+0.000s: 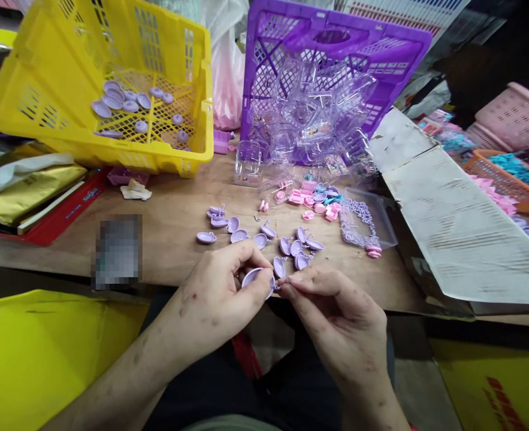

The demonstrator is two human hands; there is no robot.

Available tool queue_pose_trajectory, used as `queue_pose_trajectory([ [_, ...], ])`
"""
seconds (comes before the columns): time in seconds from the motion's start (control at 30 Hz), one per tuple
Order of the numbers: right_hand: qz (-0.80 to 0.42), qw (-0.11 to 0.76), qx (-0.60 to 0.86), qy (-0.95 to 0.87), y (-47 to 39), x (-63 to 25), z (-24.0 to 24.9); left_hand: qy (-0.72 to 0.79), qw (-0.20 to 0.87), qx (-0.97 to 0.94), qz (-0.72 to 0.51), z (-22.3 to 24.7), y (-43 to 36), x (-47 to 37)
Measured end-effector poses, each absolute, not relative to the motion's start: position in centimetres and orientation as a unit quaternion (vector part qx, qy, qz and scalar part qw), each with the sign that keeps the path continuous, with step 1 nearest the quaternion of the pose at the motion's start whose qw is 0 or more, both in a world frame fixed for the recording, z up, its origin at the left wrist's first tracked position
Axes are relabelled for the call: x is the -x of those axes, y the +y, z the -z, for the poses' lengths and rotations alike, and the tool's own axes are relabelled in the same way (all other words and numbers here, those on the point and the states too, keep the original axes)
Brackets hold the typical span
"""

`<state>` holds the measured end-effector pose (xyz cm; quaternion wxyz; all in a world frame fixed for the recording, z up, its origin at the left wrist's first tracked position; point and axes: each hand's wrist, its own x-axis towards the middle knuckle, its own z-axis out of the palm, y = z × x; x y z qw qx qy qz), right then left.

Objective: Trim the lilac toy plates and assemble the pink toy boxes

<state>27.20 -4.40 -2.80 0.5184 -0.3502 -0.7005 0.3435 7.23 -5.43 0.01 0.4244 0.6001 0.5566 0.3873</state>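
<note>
The left hand [221,290] pinches a smooth, oval lilac cup [250,277] at the wooden table edge [169,271]; the right hand [342,308] pinches a tiny piece [284,281] at its tip. Beyond, loose cups [239,236] lie before clear boxes [316,114] partly hiding a latticed basket [286,18].

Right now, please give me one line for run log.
left hand: holds purple dish; right hand: pinches small piece at its edge; table: more purple dishes; yellow basket: purple pieces inside

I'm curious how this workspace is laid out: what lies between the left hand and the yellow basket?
Several oval lilac pieces lie on the wooden table between the left hand and the yellow basket, as the head view shows.
</note>
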Motion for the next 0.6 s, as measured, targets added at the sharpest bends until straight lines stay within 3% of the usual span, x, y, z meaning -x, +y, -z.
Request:
queue_pose_trajectory([
  [0.33,-0.209,0.425,0.355,-0.806,-5.3,-28.1,2.3,0.573,0.405,-0.602,-0.382,-0.1,-6.1,-7.5],
  [0.6,-0.179,0.471,0.36,-0.785,-6.0,-27.0,5.4,0.584,0.442,-0.567,-0.376,1.3,-5.9,-7.5],
])
